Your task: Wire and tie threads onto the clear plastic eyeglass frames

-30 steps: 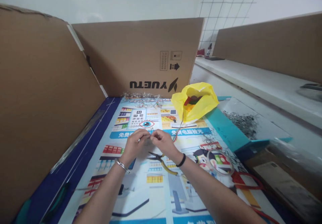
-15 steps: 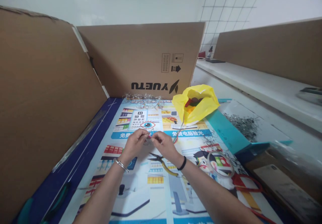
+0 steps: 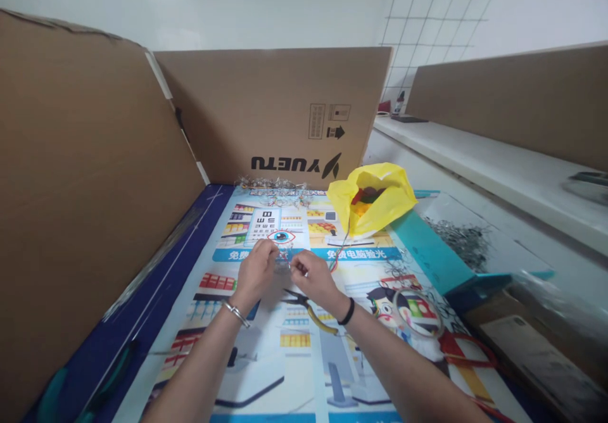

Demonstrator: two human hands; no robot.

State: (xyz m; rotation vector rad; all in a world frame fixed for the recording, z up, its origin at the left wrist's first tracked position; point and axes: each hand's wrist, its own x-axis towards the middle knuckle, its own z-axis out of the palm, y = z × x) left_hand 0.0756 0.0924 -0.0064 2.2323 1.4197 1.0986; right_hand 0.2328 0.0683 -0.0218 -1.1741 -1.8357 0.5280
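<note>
My left hand (image 3: pixel 257 271) is closed, its fingertips pinched on something thin and wire-like. My right hand (image 3: pixel 315 282) is closed too, thumb against the fingers. Between them shows a small tangle of thin, shiny wire (image 3: pixel 283 261), too fine to make out clearly. Just below my right hand lies a pair of pliers (image 3: pixel 311 312) with yellow handles and dark jaws pointing left. A yellow bag (image 3: pixel 387 204) stands open beyond my right hand, with red, dark and orange things inside. Thin coloured wires (image 3: pixel 339 255) trail down from it.
A pile of thin wire pieces (image 3: pixel 275 189) lies at the back edge. To the right are a teal box (image 3: pixel 427 246) with many metal bits, a clear tape roll (image 3: pixel 417 313) and red cord (image 3: pixel 470 350). Cardboard panels (image 3: pixel 270 106) wall the left and back. Teal-handled tool (image 3: pixel 114 372) sits front left.
My hands have moved slightly apart, opening a gap between the fingertips. The small pink-red piece at my fingertips is no longer distinct. The view has shifted a little.
</note>
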